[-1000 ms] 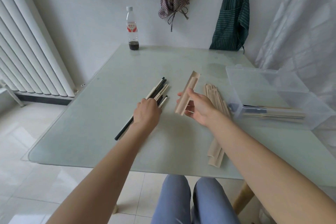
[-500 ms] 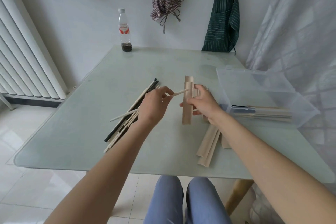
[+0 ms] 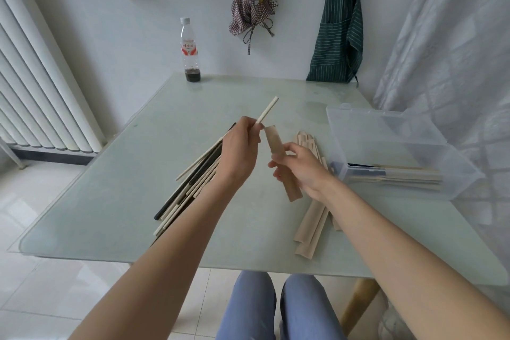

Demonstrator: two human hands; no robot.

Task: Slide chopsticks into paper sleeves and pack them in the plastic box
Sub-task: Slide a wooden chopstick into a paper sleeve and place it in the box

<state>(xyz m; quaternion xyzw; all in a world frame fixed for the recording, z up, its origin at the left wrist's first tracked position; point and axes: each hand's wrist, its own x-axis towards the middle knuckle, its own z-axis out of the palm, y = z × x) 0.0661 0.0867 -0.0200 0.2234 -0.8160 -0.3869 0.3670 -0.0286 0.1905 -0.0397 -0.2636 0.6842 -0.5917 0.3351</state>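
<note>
Chopstick (image 3: pixel 267 109) pinched in left grip (image 3: pixel 239 146); paper sleeve (image 3: pixel 278 156) pinched in right grip (image 3: pixel 300 165).

Left hand (image 3: pixel 239 149) has raised a chopstick (image 3: pixel 267 109) to the sleeve (image 3: pixel 279 159).

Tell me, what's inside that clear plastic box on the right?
The plastic box holds a few chopsticks already in paper sleeves, lying flat along its near wall, one with a dark end. How many there are is unclear, since they overlap.
</note>
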